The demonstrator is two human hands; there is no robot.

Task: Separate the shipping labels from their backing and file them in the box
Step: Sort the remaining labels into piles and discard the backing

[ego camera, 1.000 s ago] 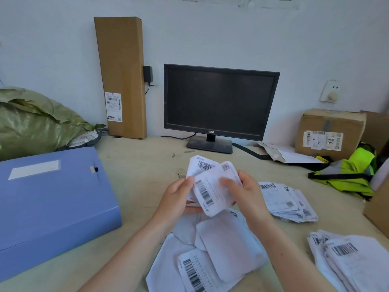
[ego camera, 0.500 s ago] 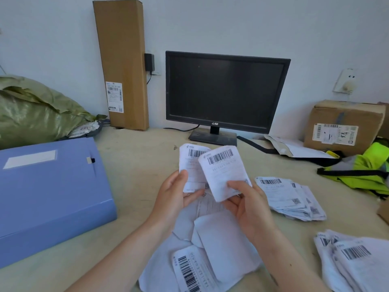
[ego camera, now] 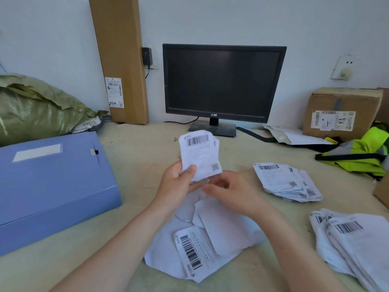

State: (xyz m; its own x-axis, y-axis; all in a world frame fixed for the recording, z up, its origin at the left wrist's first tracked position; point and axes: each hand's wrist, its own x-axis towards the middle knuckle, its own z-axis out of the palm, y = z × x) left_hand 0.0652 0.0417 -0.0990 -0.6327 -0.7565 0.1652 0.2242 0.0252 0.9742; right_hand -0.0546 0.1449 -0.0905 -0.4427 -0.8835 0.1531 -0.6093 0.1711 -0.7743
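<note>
Above the table [ego camera: 136, 144], left hand [ego camera: 179, 184] pinches shipping labels [ego camera: 200, 154].

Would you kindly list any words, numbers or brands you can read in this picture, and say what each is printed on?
Nothing here reads with certainty.
Label in the left hand: barcode and digits, blurred.
Label on the near pile: barcode with a sideways number, too blurred to quote.
Monitor: small logo on the bezel, unreadable.
Tall carton and brown box: stickers too small.
Right-hand stacks: barcodes only.
</note>
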